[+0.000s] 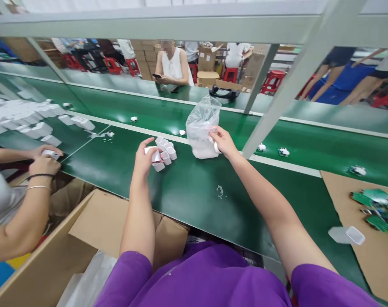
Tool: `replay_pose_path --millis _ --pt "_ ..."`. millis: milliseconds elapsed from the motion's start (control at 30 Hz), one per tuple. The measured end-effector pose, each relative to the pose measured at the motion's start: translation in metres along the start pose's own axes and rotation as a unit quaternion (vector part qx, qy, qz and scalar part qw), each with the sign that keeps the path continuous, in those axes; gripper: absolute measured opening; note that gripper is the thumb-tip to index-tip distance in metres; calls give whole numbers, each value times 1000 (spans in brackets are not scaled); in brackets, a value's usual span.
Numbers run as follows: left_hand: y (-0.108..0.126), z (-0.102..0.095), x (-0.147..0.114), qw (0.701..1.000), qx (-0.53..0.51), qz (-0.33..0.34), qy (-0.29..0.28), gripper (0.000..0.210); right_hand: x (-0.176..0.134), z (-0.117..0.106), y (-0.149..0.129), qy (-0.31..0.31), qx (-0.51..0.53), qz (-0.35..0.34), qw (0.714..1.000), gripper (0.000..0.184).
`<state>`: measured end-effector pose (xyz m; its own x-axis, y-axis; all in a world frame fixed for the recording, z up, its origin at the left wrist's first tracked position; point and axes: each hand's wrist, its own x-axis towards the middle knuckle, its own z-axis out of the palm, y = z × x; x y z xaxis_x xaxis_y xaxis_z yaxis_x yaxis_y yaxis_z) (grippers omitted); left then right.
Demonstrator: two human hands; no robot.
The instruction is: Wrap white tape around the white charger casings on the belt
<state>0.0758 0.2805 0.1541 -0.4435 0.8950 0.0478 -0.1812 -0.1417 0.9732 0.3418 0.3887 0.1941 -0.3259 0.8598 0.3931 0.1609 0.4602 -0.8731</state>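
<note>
My left hand (143, 157) is curled around a white plastic housing (154, 155), at the near left side of a cluster of white hollow housings (166, 148) standing on the green table. With bent fingers, my right hand (224, 141) is at the right side of a clear plastic bag (198, 143) with whitish contents. A small rounded white part (216, 147) shows under those fingers and seems held in them; the fingertips overlap the bag. Small clear bits (220, 191) lie scattered on the table in front of the bag.
Green circuit boards (374, 197) lie on cardboard (344, 196) at the right, beside a translucent cup (339, 234). White assemblies (284, 152) sit along the green belt. A slanted frame post (286, 81) stands right. At left, a co-worker's hands (45, 160) hold a white housing near piled housings (18, 113).
</note>
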Motion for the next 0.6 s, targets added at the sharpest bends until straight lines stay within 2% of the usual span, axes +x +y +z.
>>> replay_pose_path --millis 100,200,300,400,500,600 --pt "-2 -21 -1 1000 -11 -23 -17 51 29 19 -19 -12 10 -36 999 33" --pt "-13 -44 -7 999 -15 -35 7 49 68 55 -37 -30 19 -91 995 28" --pt "-28 -66 -16 998 -31 -45 44 47 111 110 -52 -39 0 -107 993 20" --pt "-44 -84 -26 994 -56 -43 85 44 141 172 -57 -30 -59 -49 997 18" --pt "-60 -96 -32 989 -79 -32 121 44 145 224 -50 -56 -97 -3 994 20" --pt "-69 -109 -35 986 -86 -22 140 45 121 263 -40 -126 -125 36 984 22"
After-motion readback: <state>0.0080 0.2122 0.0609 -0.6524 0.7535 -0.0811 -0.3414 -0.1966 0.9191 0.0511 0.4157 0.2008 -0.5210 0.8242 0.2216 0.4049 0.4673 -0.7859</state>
